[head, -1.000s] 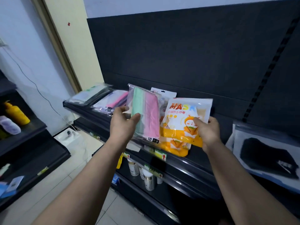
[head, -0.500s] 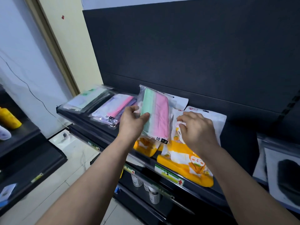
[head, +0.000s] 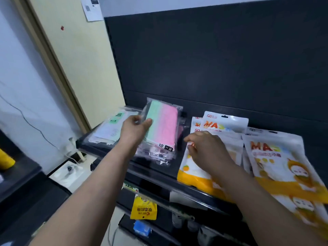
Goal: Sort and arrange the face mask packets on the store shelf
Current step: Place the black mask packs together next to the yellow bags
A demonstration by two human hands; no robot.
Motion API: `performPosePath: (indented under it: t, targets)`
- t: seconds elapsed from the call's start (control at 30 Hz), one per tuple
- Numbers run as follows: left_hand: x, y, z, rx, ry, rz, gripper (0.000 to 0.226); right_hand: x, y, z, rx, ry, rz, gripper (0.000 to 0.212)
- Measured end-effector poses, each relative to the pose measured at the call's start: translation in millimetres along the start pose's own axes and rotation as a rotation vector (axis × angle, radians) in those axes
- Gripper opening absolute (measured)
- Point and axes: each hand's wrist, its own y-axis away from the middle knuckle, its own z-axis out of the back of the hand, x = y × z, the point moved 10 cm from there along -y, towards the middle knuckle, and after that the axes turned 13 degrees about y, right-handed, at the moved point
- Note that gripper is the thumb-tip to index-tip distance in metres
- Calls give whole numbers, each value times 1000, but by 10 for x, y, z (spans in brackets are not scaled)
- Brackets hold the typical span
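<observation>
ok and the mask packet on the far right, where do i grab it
Take the far-right mask packet by its orange lower end, coming from the front of the shelf. It lies flat, and that end seems to stick out past the shelf's front edge, so it can likely be pinched there from above and below.

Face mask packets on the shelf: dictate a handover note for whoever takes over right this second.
Left hand: grips the green and pink packet, tilted over the clear-packet pile.
Right hand: rests on the middle orange packets; grip unclear.
Shelf: pale packets far left, more orange packets on the right.
Done: packets look roughly grouped by kind.
Left: probably set the held packet on its pile and square up the orange piles.
</observation>
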Motion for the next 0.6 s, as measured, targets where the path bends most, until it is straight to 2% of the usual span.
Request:
performPosePath:
  t: [0.17,0.2,0.3,0.37,0.47,0.6]
  targets:
    - [40,-274,58,39,106,17,52,226,-145,-207,63,77,-22,20]
    - [12,-315,51,52,39,-8,53,240,-149,-235,77,88,-29,20]
    - [-110,-326,-49,137,-530,-209,53,254,-153,-312,120,108,-74,20]
    - [-82,-307,-175,223,-759,-311,48,266,-133,-357,146,127,-96,19]
    - [-47,-302,-272,301,-793,-335,31,259,-106,-465,195,152,-97,20]
    - [-297,-159,-474,297,-784,-473,31,201,-100,-415,132,94,-117,19]
